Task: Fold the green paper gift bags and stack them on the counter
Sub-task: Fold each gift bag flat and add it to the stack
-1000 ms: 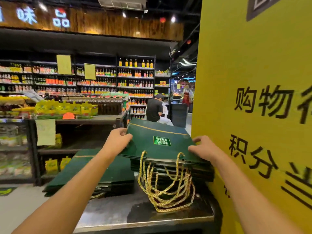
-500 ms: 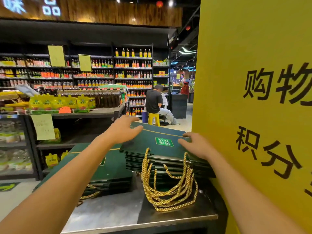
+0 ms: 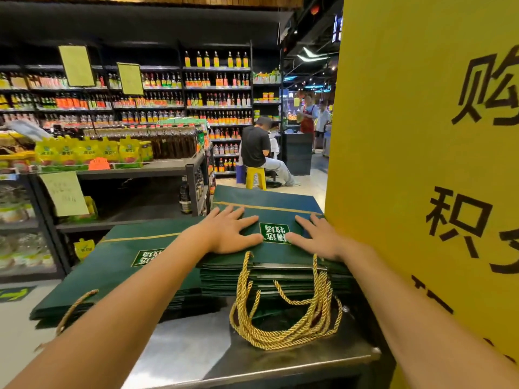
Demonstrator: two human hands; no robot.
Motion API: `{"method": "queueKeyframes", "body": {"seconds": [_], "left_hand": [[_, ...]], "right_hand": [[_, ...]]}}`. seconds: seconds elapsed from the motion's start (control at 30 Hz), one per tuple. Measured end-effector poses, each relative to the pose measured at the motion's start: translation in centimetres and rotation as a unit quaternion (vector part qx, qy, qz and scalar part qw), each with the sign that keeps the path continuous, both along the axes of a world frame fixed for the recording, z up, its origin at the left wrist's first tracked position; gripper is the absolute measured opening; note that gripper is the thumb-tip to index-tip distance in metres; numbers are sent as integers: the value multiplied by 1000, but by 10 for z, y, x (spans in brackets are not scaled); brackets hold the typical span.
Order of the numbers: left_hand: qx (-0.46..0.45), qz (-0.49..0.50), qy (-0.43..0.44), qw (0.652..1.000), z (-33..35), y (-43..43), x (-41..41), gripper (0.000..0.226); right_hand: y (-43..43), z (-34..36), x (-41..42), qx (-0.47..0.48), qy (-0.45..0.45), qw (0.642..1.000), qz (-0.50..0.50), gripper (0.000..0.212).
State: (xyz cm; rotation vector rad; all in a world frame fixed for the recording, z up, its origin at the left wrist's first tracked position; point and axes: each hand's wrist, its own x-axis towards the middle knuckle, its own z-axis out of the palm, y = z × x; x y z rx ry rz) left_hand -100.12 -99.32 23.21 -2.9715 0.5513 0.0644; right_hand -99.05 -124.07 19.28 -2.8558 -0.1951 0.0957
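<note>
Green gift bag (image 3: 266,199), held by its edges a second ago, now lies flat beneath both palms; left hand (image 3: 229,234) and right hand (image 3: 317,240) press it, fingers straight, onto the stack (image 3: 252,276) underneath.

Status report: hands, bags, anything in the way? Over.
Both hands open: left hand and right hand pressing flat on top bag of right stack. Second stack alongside, left, on counter. Yellow sign close on right; nothing blocking.
</note>
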Motion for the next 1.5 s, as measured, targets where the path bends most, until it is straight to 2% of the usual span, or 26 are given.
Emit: {"method": "queueKeyframes", "body": {"seconds": [0.5, 0.67, 0.73, 0.8, 0.87, 1.03, 1.2, 1.37, 1.5], "left_hand": [[-31, 3, 9, 999, -15, 4, 5, 74], [-88, -7, -10, 996, -3, 4, -1, 70], [-158, -26, -27, 987, 12, 7, -7, 55], [-219, -35, -53, 974, 27, 13, -17, 36], [-237, -27, -89, 967, 41, 25, -31, 29], [-235, 39, -137, 962, 57, 81, -70, 27], [-243, 127, -140, 952, 42, 157, -113, 21], [-263, 224, -136, 929, 2, 214, -148, 23], [-286, 297, -147, 899, -39, 240, -163, 38]], "right_hand": [[2, -2, 0, -38, 10, 999, 5, 88], [4, 21, -4, -42, 5, 999, 16, 88], [6, 32, -10, -39, -22, 998, 32, 81], [10, 44, -18, -40, -67, 996, 44, 63], [21, 57, -27, -40, -117, 991, 57, 47], [79, 101, -49, -6, -188, 975, 118, 31], [169, 122, -89, 27, -199, 957, 211, 32], [248, 88, -113, 79, -199, 942, 257, 24], [284, 41, -108, 82, -146, 965, 201, 26]]}}
